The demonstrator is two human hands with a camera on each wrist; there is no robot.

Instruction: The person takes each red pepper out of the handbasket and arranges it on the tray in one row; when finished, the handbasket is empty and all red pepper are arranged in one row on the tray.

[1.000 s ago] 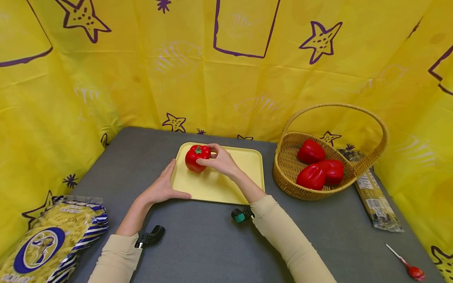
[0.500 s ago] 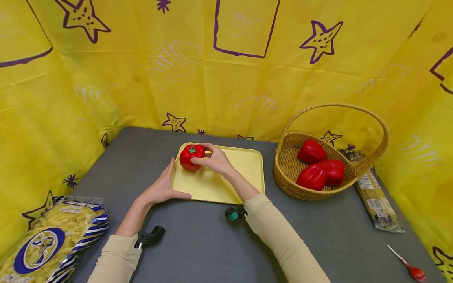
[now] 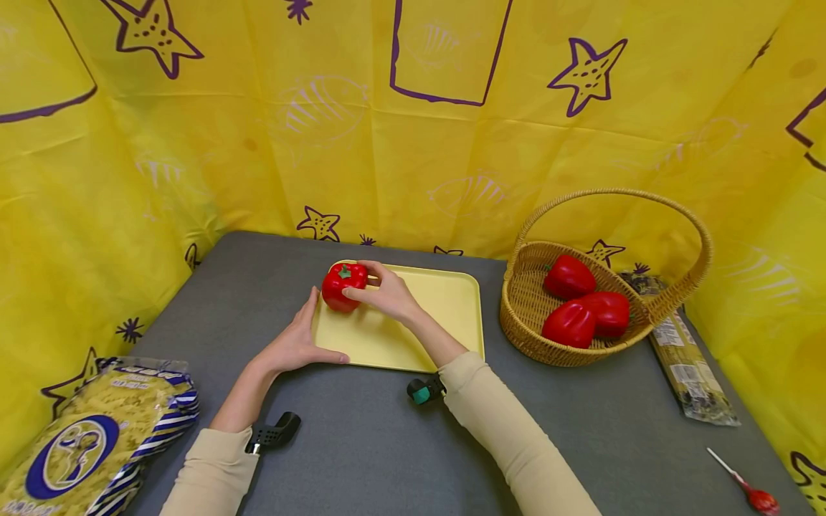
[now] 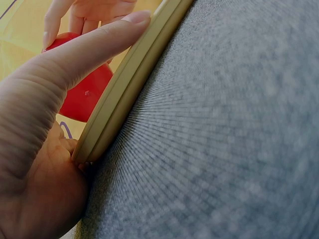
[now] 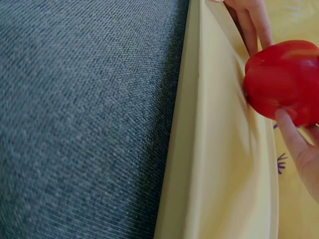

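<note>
A red bell pepper (image 3: pixel 340 289) with a green stem stands at the left end of a pale yellow tray (image 3: pixel 434 315). My right hand (image 3: pixel 392 295) holds it from the right side, thumb in front and fingers behind. The right wrist view shows the pepper (image 5: pixel 281 82) with its base at the tray surface. My left hand (image 3: pixel 292 345) rests at the tray's near left corner, fingers straight along the left edge and thumb stretched along the front edge. In the left wrist view the thumb lies across the tray rim (image 4: pixel 114 107).
A wicker basket (image 3: pixel 530 345) with a tall handle stands at the right, holding three red bell peppers (image 3: pixel 569 276). Beyond it lies a long clear packet (image 3: pixel 693 380), with a red lollipop (image 3: pixel 761 500) nearer. A pasta bag (image 3: pixel 97 437) lies at left. Yellow cloth hangs behind.
My right hand has moved left along the tray with the bell pepper, bringing it to the left edge beside my left hand. The left hand and tray have stayed in place.
</note>
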